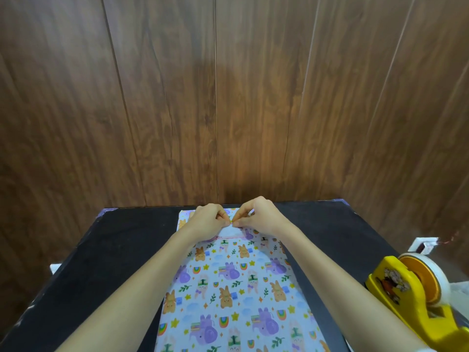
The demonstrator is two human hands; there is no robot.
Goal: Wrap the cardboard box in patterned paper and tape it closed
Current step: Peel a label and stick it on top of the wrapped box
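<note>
A sheet of patterned paper (228, 295) with bunnies, purple elephants and rainbows lies flat down the middle of the black table (114, 262). At its far end a strip is folded over, showing the white underside. My left hand (206, 221) and my right hand (258, 214) meet there, and the fingertips of both pinch the folded paper edge at about the same spot. No cardboard box is in view.
A yellow tape dispenser (411, 293) with a white tape roll stands at the table's right edge. A wood-panelled wall (228, 97) rises right behind the table. A small white object (422, 246) shows beyond the right edge.
</note>
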